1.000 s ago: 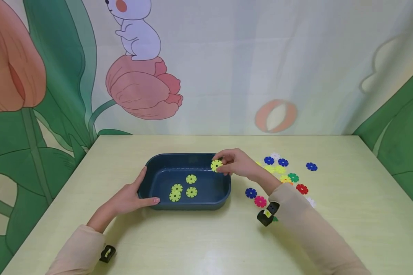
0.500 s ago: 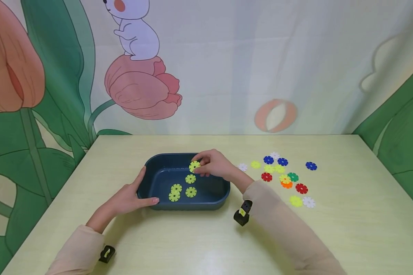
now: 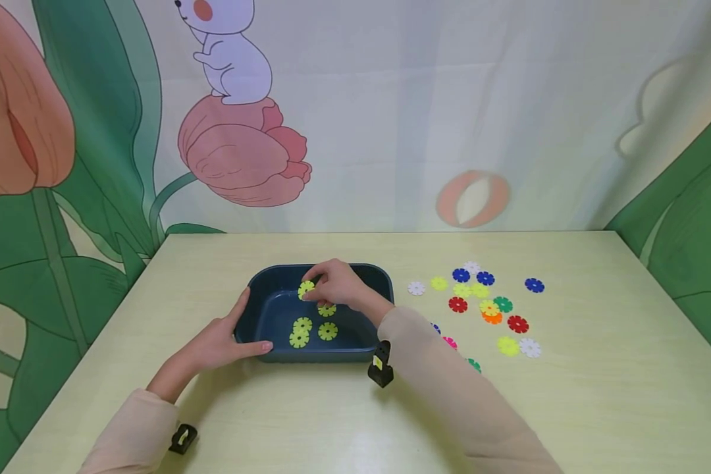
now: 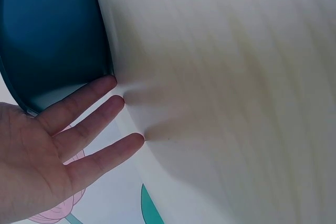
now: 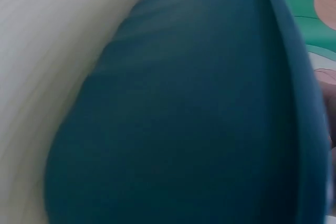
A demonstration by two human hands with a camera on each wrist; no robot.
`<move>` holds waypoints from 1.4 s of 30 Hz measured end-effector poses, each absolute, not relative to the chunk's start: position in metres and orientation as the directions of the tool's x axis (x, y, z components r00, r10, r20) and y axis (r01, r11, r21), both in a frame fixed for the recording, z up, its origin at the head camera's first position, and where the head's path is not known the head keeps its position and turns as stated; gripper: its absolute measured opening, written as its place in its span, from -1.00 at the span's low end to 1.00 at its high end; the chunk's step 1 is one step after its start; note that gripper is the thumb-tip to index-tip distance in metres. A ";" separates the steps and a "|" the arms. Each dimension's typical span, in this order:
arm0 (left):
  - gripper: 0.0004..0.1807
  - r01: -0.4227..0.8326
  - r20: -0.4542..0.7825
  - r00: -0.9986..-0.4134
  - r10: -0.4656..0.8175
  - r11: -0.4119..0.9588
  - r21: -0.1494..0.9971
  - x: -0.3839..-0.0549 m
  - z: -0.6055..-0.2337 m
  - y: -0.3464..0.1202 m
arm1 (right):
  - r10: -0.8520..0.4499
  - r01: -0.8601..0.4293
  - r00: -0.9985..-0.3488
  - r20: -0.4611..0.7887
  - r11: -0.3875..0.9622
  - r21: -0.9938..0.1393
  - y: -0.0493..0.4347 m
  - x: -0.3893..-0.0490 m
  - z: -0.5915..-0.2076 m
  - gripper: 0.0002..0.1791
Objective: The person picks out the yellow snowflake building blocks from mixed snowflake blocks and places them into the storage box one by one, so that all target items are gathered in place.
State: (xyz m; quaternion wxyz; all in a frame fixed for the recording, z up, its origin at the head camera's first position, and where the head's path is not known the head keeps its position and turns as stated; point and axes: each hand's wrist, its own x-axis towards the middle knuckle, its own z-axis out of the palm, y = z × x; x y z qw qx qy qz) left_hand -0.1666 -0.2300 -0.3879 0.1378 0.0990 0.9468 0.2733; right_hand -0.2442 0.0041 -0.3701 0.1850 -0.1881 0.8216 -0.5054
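Observation:
My right hand (image 3: 342,284) pinches a yellow-green snowflake disc (image 3: 305,288) between thumb and fingers, over the far part of a dark blue rectangular tub (image 3: 320,357). Several like discs (image 3: 328,331) lie on the tub's floor, one partly behind the right hand. My left hand (image 3: 216,343) rests at the tub's left end, its thumb across the near rim. In the left wrist view its fingers (image 4: 86,129) are straight and spread beside the tub (image 4: 52,30). The tub's outer wall (image 5: 178,108) fills most of the right wrist view, hiding the pinched disc.
Right of the tub, blue (image 3: 534,285), red (image 3: 518,324), white (image 3: 530,347), yellow (image 3: 508,345), green and orange discs lie scattered on the pale table (image 3: 598,395). My right sleeve (image 3: 450,395) partly covers a few more. A printed curtain (image 3: 361,131) hangs behind the table.
My right hand has carried the disc leftward from the tub's right edge to above its far middle. Discs behind the right forearm have come into view. The left hand stays put.

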 end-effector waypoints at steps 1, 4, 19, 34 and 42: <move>0.22 0.113 -0.207 -0.942 0.264 0.830 0.546 -0.166 -0.388 -0.230 | -0.487 -0.115 -0.865 -0.119 0.423 -0.899 0.001 -0.245 -0.371 -0.65; 0.22 0.118 -0.205 -0.941 0.269 0.829 0.546 -0.166 -0.387 -0.230 | -0.456 -0.082 -0.878 -0.142 0.437 -0.896 -0.007 -0.247 -0.373 -0.64; 0.22 0.114 -0.214 -0.940 0.265 0.837 0.536 -0.165 -0.384 -0.228 | -0.364 0.088 -0.876 -0.318 0.527 -0.846 -0.025 -0.252 -0.387 -0.57; 0.24 0.105 -0.222 -0.939 0.261 0.836 0.539 -0.164 -0.385 -0.228 | -0.378 0.083 -0.881 -0.284 0.467 -0.881 -0.014 -0.246 -0.379 -0.65; 0.22 0.113 -0.212 -0.941 0.264 0.836 0.537 -0.165 -0.386 -0.228 | -0.511 -0.072 -0.840 -0.180 0.435 -0.897 0.004 -0.240 -0.366 -0.67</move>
